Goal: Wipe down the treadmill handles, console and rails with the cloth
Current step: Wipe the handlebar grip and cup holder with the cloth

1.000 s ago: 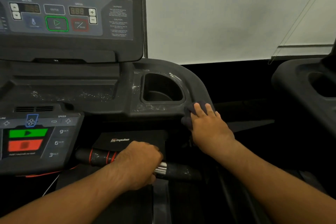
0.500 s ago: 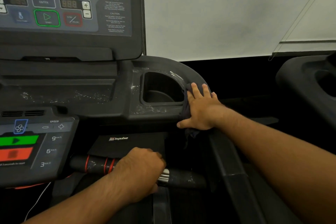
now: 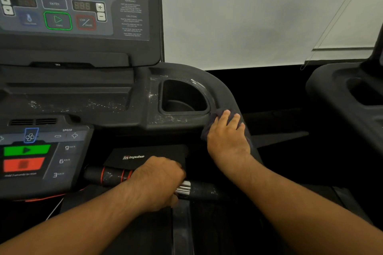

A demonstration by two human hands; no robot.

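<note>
My right hand point(image 3: 227, 136) presses a dark cloth point(image 3: 217, 115) flat against the curved right corner of the black console tray point(image 3: 149, 105), beside the cup holder point(image 3: 182, 99). Only the cloth's edges show around my fingers. My left hand point(image 3: 158, 180) is wrapped around the horizontal black handle point(image 3: 107, 176) with red rings and a silver sensor band. The upper console screen point(image 3: 74, 6) with its button panel fills the top left. White speckles lie on the tray surface and around the cup holder rim.
A lower control panel point(image 3: 37, 151) with green and red buttons and speed keys sits at the left. A second treadmill's tray point(image 3: 352, 97) stands at the right edge. A pale blind point(image 3: 259, 12) hangs behind. The right side rail point(image 3: 348, 198) runs down under my right forearm.
My right hand with the cloth slid up along the tray's right edge beside the cup holder, then back down to the corner. My left hand stayed on the handle.
</note>
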